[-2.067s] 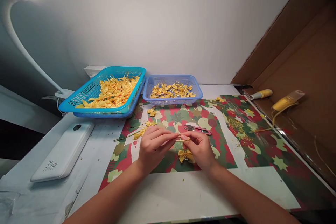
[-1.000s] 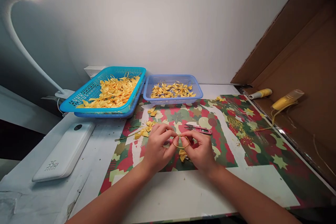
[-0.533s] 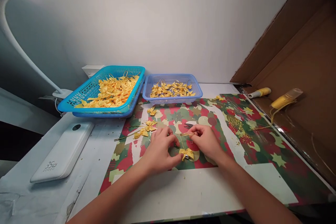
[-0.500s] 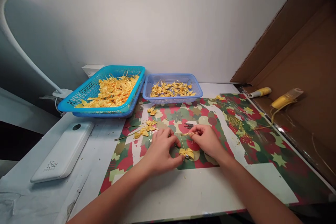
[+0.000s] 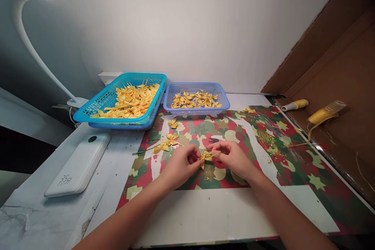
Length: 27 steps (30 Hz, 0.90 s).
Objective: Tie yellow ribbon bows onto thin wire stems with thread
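Observation:
Between my hands a yellow ribbon bow (image 5: 206,156) is held just above the patterned sheet. My left hand (image 5: 182,164) pinches its left side between thumb and fingers. At the bow's right, my right hand (image 5: 236,159) is closed on a thin gold cord (image 5: 216,153), whose strands run across the bow; the fingers partly hide where cord and bow meet. Just behind my right hand lie dark pointed snips (image 5: 213,140), partly covered. Left of my left hand rest a few more yellow bows (image 5: 172,139), some with gold cord tails.
A turquoise basket (image 5: 79,115) piled with yellow bows stands back left, and a lilac basket (image 5: 197,112) with more bows is beside it. A white power bank (image 5: 77,168) lies left. Yellow thread spools (image 5: 325,113) sit right, by a cardboard wall (image 5: 331,43). A lamp (image 5: 29,43) arches at left.
My left hand has taken the bow up from the sheet and pinches it. My right hand has brought the gold cord against the bow. The view has shifted slightly.

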Motion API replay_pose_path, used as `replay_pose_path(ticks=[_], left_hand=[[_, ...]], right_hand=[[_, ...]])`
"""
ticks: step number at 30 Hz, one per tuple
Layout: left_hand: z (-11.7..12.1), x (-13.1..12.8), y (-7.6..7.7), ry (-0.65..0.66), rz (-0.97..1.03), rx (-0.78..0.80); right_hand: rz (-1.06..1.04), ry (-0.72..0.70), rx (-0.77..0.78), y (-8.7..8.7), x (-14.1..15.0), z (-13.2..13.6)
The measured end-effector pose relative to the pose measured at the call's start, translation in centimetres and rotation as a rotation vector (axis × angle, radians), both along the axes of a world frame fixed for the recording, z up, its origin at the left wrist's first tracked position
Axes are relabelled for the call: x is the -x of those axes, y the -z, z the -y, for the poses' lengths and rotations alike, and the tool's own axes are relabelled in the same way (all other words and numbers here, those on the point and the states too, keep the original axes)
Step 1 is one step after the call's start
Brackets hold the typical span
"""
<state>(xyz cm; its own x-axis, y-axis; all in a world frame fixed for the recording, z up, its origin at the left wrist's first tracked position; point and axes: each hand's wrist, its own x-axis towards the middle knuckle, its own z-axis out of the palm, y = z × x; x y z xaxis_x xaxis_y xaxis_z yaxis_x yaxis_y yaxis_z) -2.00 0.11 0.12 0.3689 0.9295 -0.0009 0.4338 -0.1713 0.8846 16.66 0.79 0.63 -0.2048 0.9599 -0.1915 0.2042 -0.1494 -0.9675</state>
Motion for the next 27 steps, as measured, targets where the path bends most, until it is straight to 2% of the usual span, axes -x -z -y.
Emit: replay_pose_path(ticks=[5,8,11,18,23,27], left_hand=[[-0.4,0.1,-0.2,-0.093,0.135,0.144],[-0.5,0.0,0.0,-0.156,0.213,0.213],[-0.5,-0.1,0.1,-0.143,0.258,0.258],[-0.4,-0.3,0.1,-0.152,0.243,0.227],[-0.4,-0.3,0.2,-0.180,0.159,0.139],[-0.5,-0.3,0.4,-0.160,0.159,0.131]], right_hand=[[0.018,-0.084,-0.104,0.9,0.5,0.1],[-0.005,-0.028,-0.183,1.5,0.8,0.2],[0.019,0.020,-0.272,1.7,1.1,0.3],[0.075,0.057,-0.441,1.9,1.5,0.4],[0.067,0.072,-0.466,2.2,1.6,0.3],[0.046,0.087,-0.471,2.4,1.7,0.2]])
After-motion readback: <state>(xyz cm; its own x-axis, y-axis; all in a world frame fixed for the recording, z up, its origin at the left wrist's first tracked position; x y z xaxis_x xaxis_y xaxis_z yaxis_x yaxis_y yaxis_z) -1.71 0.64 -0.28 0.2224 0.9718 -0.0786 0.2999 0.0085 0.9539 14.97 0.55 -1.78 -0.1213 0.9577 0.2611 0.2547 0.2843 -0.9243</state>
